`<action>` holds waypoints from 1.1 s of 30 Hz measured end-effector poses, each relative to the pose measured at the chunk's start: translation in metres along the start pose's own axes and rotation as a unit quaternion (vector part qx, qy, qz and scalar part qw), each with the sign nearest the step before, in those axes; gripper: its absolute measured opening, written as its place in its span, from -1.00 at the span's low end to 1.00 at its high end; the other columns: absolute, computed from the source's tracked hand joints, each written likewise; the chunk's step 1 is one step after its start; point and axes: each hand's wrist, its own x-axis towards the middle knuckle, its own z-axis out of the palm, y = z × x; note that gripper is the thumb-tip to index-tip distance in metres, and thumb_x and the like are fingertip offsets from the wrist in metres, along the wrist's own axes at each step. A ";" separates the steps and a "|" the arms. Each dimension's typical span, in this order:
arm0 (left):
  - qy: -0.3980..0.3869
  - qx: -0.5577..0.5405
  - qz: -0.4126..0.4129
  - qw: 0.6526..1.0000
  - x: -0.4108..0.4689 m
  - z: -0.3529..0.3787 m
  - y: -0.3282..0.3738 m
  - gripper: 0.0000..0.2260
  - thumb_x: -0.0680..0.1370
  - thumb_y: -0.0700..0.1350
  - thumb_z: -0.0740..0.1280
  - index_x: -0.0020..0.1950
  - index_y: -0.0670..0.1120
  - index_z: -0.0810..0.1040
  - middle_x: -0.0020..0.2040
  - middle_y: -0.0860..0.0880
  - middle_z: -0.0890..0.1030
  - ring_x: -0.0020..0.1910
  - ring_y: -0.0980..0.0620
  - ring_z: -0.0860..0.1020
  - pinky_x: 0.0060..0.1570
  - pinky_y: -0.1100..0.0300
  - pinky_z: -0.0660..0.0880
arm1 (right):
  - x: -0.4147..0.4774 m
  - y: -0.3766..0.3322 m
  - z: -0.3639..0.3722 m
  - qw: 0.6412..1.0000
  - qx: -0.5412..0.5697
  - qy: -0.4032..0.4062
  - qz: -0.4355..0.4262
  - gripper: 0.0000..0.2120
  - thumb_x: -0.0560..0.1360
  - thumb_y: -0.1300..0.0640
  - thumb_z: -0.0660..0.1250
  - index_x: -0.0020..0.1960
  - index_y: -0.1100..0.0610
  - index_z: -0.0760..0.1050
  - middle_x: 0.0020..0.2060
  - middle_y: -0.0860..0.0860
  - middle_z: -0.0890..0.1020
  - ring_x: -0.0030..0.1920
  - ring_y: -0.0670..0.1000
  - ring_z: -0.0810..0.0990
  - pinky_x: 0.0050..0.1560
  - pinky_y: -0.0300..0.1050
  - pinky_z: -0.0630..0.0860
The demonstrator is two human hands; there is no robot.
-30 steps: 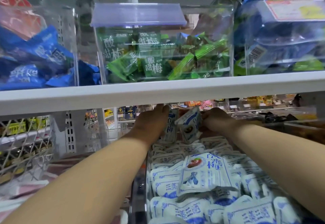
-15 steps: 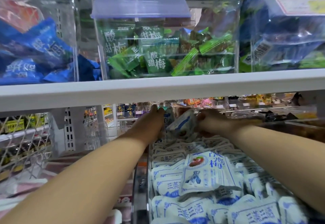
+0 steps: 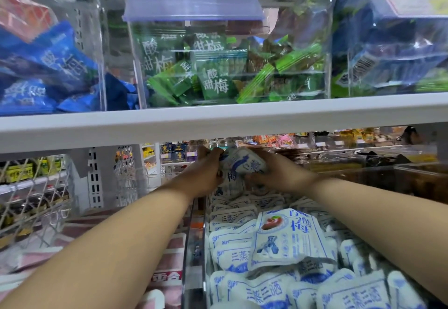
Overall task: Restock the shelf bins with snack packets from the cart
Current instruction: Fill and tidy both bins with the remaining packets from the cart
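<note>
Both my arms reach deep under the white shelf board [image 3: 218, 122] into a clear bin [image 3: 194, 248] heaped with white-and-blue snack packets [image 3: 288, 238]. At the far end of the bin my left hand [image 3: 206, 175] and my right hand [image 3: 278, 175] grip a small bunch of white-and-blue packets [image 3: 244, 163] between them, one tilted on top, just above the heap. My fingertips are partly hidden behind the packets.
On the shelf above stand clear bins of green packets [image 3: 218, 78], blue packets [image 3: 48, 71] at the left and mixed blue packets [image 3: 388, 54] at the right. A wire mesh basket [image 3: 31, 192] sits lower left. A clear bin of brown goods [image 3: 400, 182] adjoins on the right.
Both hands have drawn closer together around the packets at the back of the bin, and the top packet has tipped over between them. The view has shifted slightly.
</note>
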 end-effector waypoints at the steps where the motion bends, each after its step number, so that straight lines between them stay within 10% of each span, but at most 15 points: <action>1: 0.005 -0.009 -0.006 1.000 -0.001 0.000 0.000 -0.49 0.60 -0.17 0.33 0.50 -0.06 0.20 0.33 -0.18 0.22 -0.07 -0.09 0.53 0.01 0.08 0.54 | -0.001 0.002 -0.003 0.999 0.037 0.009 -0.005 -0.69 0.51 0.01 0.47 0.21 0.01 0.51 0.06 -0.02 0.67 0.06 0.01 0.65 0.13 0.00 0.59; 6: 0.015 -0.066 -0.027 0.997 -0.001 -0.004 0.005 -0.35 0.61 -0.29 0.27 0.61 0.00 0.07 0.39 -0.23 0.21 -0.21 0.12 0.38 -0.44 0.37 0.40 | -0.001 0.016 -0.012 0.976 0.201 0.024 0.084 -0.79 0.53 0.17 0.41 0.12 -0.03 0.54 0.09 0.01 0.68 0.14 0.06 0.62 0.28 0.05 0.47; 12: 0.031 -0.100 -0.034 0.994 0.001 -0.006 0.009 -0.39 0.55 -0.35 0.29 0.55 -0.06 0.17 0.27 -0.24 0.37 0.01 -0.09 0.50 -0.28 0.30 0.37 | 0.005 0.021 -0.011 0.942 0.264 0.000 0.207 -0.58 0.29 0.02 0.37 0.12 0.13 0.49 0.27 0.11 0.53 0.31 0.21 0.47 0.38 0.23 0.36; 19: -0.042 -0.087 -0.034 0.995 -0.005 -0.012 0.023 -0.72 0.61 -0.25 0.25 0.32 -0.14 0.37 -0.07 -0.07 0.51 -0.21 0.04 0.51 -0.38 0.24 0.34 | 0.006 0.032 -0.007 0.931 0.234 -0.059 0.274 -0.65 0.40 0.26 0.30 0.19 0.20 0.51 0.13 0.24 0.63 -0.04 0.20 0.61 -0.24 -0.10 0.53; 27: -0.065 -0.061 -0.040 0.995 -0.011 -0.028 0.028 -0.69 0.60 -0.25 0.25 0.34 -0.16 0.40 -0.02 -0.06 0.53 -0.19 0.08 0.47 -0.36 0.24 0.34 | 0.003 0.021 -0.023 0.933 0.220 -0.030 0.285 -0.39 0.05 0.17 0.44 0.10 0.28 0.58 0.02 0.28 0.69 0.03 0.28 0.68 0.15 0.19 0.60; 33: -0.116 0.002 -0.033 0.993 -0.015 -0.034 0.032 -0.65 0.63 -0.17 0.23 0.43 -0.09 0.34 -0.17 0.00 0.51 -0.33 0.12 0.41 -0.46 0.26 0.25 | -0.010 0.016 -0.018 0.959 0.081 -0.096 0.254 -0.55 0.25 0.12 0.46 0.14 0.16 0.62 0.07 0.15 0.68 0.09 0.20 0.64 0.22 0.15 0.56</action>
